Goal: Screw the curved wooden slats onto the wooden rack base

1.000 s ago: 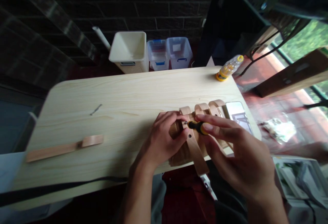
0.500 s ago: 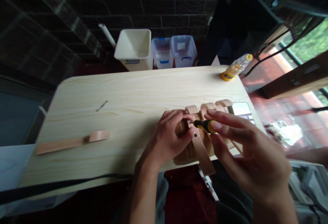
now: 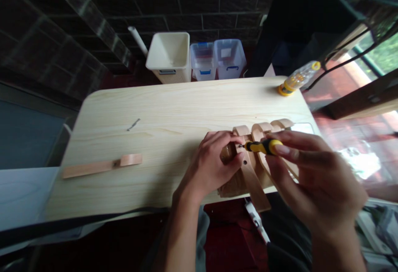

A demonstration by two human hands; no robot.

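Observation:
My left hand (image 3: 207, 165) grips a curved wooden assembly (image 3: 252, 183), its fingers wrapped over a flat strap with a dark hole in it. Several bent wooden loops (image 3: 259, 132) rise from the assembly's far side. My right hand (image 3: 315, 184) pinches a small yellow-and-black screwdriver (image 3: 263, 146) between thumb and fingers. The screwdriver's thin tip meets the wood by my left fingertips. The assembly's underside is hidden.
On the pale wood table (image 3: 168, 106) lie a loose wooden strip (image 3: 102, 166), a small metal pin (image 3: 133, 125), a clear bottle with a yellow cap (image 3: 298, 77) and a partly hidden phone (image 3: 303, 127). A cream bin (image 3: 169, 52) and clear plastic boxes (image 3: 216, 60) stand behind the table.
The whole scene has slid right and slightly up in view as my head turned. Both hands stay on the assembly, and the screwdriver remains at the same spot.

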